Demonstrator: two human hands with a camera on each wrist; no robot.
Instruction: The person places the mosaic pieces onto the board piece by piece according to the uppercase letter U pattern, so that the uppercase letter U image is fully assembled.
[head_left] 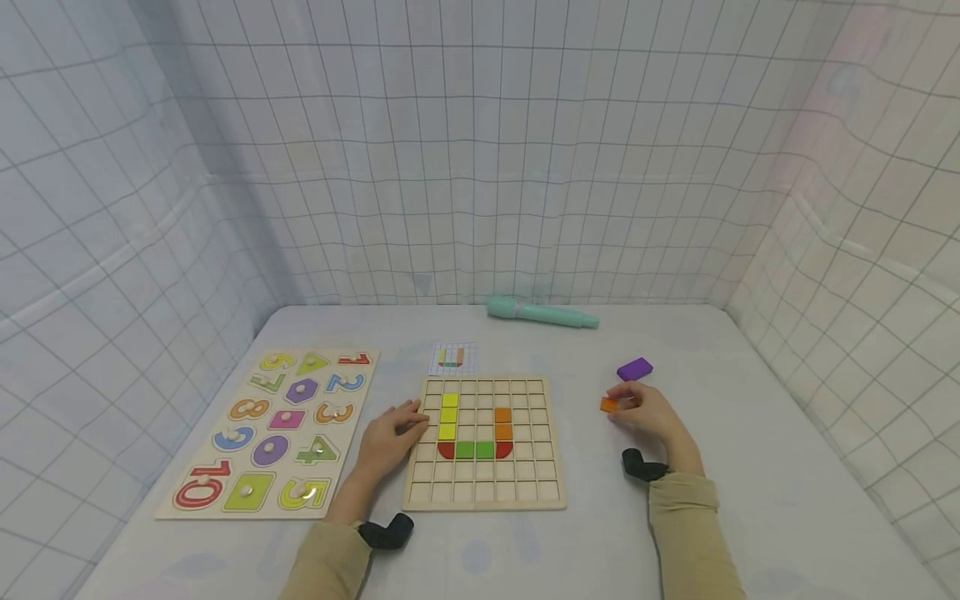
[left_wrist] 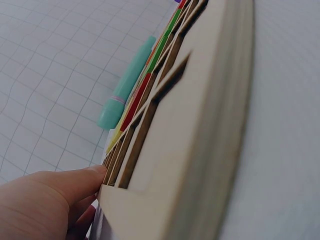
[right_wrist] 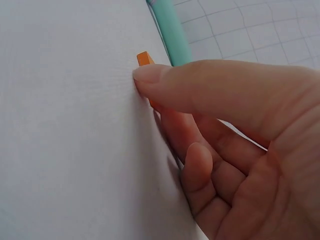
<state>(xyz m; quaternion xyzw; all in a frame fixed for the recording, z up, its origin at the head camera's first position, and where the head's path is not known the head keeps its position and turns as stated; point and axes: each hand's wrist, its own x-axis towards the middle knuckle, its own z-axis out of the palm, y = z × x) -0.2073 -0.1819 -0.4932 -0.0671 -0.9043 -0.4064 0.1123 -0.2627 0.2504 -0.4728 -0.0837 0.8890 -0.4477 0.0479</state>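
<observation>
Between thumb and fingertips, my right hand (head_left: 647,412) pinches a small orange square tile (head_left: 609,404), held low over the table to the right of the grid board. The right wrist view shows the same tile (right_wrist: 144,58) jutting past the thumb tip. My left hand (head_left: 390,437) rests at the left edge of the wooden grid board (head_left: 483,493); its thumb (left_wrist: 82,184) touches the rim. On the board, yellow tiles (head_left: 448,415), red rounded corners (head_left: 504,450), green tiles (head_left: 475,450) and orange tiles (head_left: 503,423) form a U shape.
Behind the board lies a small pattern card (head_left: 467,358) showing a similar U. A purple block (head_left: 635,369) sits just beyond my right hand. A teal pen-shaped object (head_left: 551,314) lies at the back. On the left is a number-and-shape puzzle board (head_left: 288,387).
</observation>
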